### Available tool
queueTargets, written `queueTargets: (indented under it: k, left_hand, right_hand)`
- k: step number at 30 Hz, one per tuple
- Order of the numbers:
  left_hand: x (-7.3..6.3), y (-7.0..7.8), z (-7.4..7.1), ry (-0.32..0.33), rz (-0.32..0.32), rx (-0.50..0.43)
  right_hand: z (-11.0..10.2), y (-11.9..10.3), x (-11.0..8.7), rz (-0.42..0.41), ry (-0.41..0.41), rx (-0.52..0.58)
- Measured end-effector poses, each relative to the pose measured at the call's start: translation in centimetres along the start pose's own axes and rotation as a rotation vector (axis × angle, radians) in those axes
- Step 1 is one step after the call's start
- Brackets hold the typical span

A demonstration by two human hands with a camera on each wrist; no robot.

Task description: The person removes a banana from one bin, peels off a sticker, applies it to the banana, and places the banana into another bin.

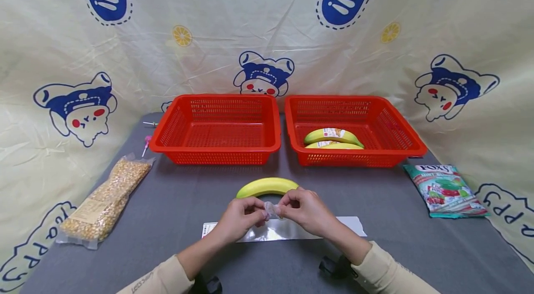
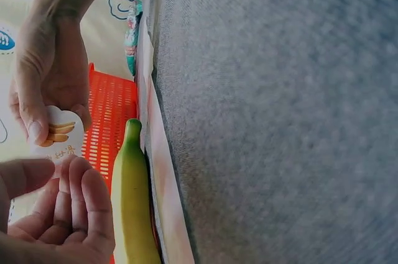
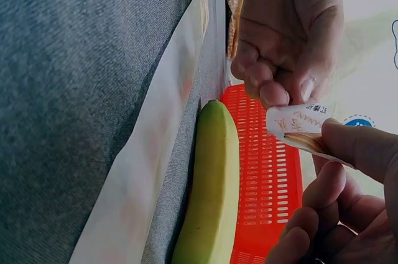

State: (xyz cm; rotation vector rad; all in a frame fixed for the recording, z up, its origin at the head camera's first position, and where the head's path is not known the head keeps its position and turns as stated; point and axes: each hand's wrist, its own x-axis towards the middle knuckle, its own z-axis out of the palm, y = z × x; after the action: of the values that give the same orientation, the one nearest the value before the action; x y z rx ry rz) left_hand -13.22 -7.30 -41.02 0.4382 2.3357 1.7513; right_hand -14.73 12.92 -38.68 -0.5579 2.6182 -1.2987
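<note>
Between both hands is a small sticker (image 1: 272, 209), printed with bananas and lettering in the wrist views. My left hand (image 1: 238, 220) pinches one side of it between thumb and fingers; my right hand (image 1: 306, 210) pinches the other. From the right wrist, the sticker (image 3: 298, 124) looks slightly bent. Just beyond the hands, a yellow banana (image 1: 267, 186) lies on the table, its skin bare of any label on the sides that show. Under the hands lies a glossy white sticker sheet (image 1: 283, 230), partly covered by the forearms.
Two red plastic baskets stand at the back: the left basket (image 1: 214, 156) and the right basket (image 1: 346, 158), which holds labelled bananas (image 1: 333, 135). A bag of corn kernels (image 1: 106, 201) lies at left, with a pink-topped stick (image 1: 147, 143) behind. A candy bag (image 1: 446, 192) lies at right.
</note>
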Motion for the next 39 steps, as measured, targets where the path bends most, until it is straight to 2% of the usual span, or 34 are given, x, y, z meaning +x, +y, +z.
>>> queueTargets:
  k: [5, 8, 13, 19, 22, 27, 33, 39]
  left_hand:
    - [-0.1, 0.0, 0.0, 0.005, 0.009, 0.054]
    - [-0.1, 0.0, 0.0, 0.054, 0.019, 0.105]
    - [0.0, 0.0, 0.1, 0.136, 0.075, 0.198]
    - [0.3, -0.1, 0.1, 0.133, 0.15, 0.265]
    - [0.6, 0.1, 0.1, 0.112, 0.144, 0.306]
    - [1.4, 0.1, -0.1, 0.074, 0.109, 0.333]
    - [2.9, 0.8, -0.5, 0.111, 0.108, 0.366]
    - [4.8, 1.6, -1.6, 0.156, 0.157, 0.57]
  right_hand:
    - [0.1, 0.1, 0.0, -0.023, 0.006, 0.002]
    - [0.1, 0.2, 0.0, -0.065, 0.031, -0.023]
    - [0.1, 0.7, 0.1, -0.108, 0.074, -0.064]
    - [0.1, 1.3, 0.1, -0.063, 0.03, -0.029]
    - [0.1, 1.5, 0.2, -0.056, 0.044, -0.042]
    - [-0.1, 2.0, 0.7, -0.062, 0.065, -0.103]
    - [-0.8, 1.9, 2.0, -0.01, 0.08, -0.146]
    - [-1.7, 1.6, 4.0, 0.01, 0.086, -0.22]
